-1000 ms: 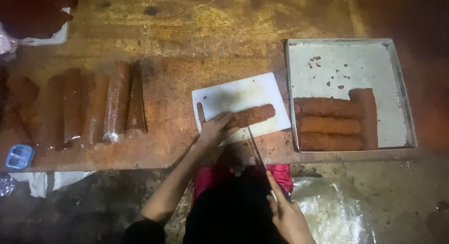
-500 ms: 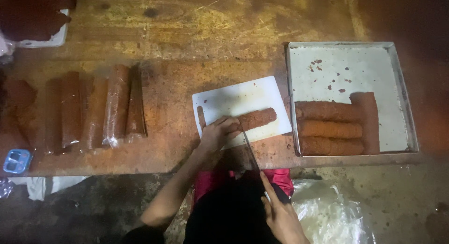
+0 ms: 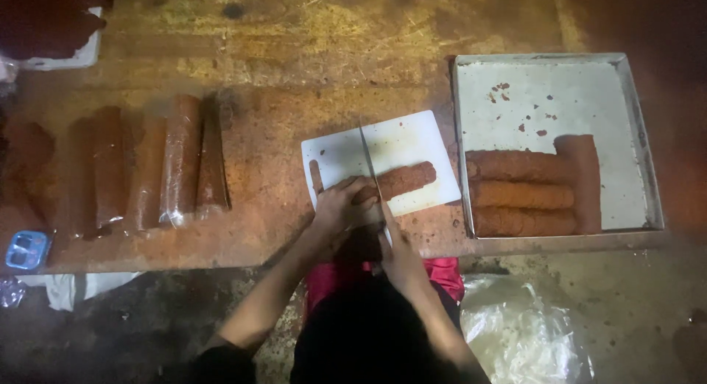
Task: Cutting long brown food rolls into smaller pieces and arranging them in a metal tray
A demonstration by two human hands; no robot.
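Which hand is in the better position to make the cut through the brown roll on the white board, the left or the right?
Right, probably. The right hand holds the knife, whose blade lies across the brown roll on the white cutting board. The left hand rests on the roll's left end, steadying it.

dim warm light | dark corners | soft, slightly blurred

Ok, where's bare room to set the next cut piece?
The tray's upper half, above its rolls, is bare but for crumbs. The table between the wrapped rolls and board is free. The board's near edge is crowded.
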